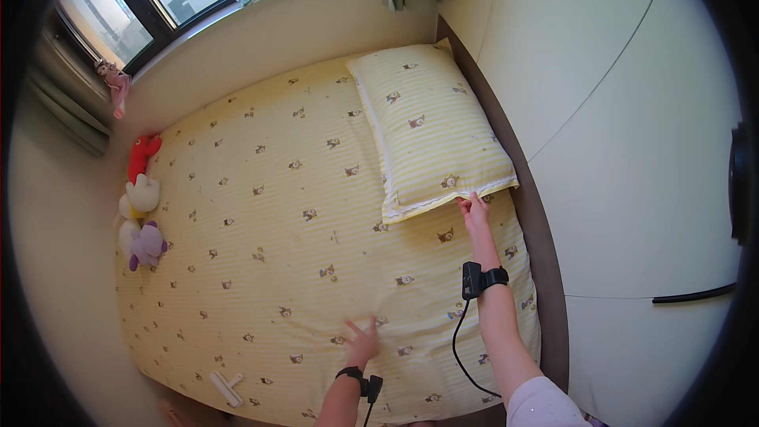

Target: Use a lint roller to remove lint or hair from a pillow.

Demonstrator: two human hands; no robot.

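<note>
A yellow-striped pillow (431, 126) with small printed figures and a white trimmed edge lies at the far right of the bed. My right hand (473, 209) pinches the near edge of its pillowcase, fingers closed on the trim. My left hand (363, 341) rests over the matching yellow bed sheet (261, 269) near the front, fingers spread and holding nothing. Each wrist wears a black strap with a small box and a cable. A white T-shaped tool (227, 388), perhaps a lint roller, lies at the sheet's near left corner.
Plush toys line the left edge: a red one (143, 156), a white one (144, 193) and a purple one (148, 245). A doll in pink (116, 87) stands by the window. White cabinet doors (632, 190) rise on the right, beyond the brown bed frame (545, 285).
</note>
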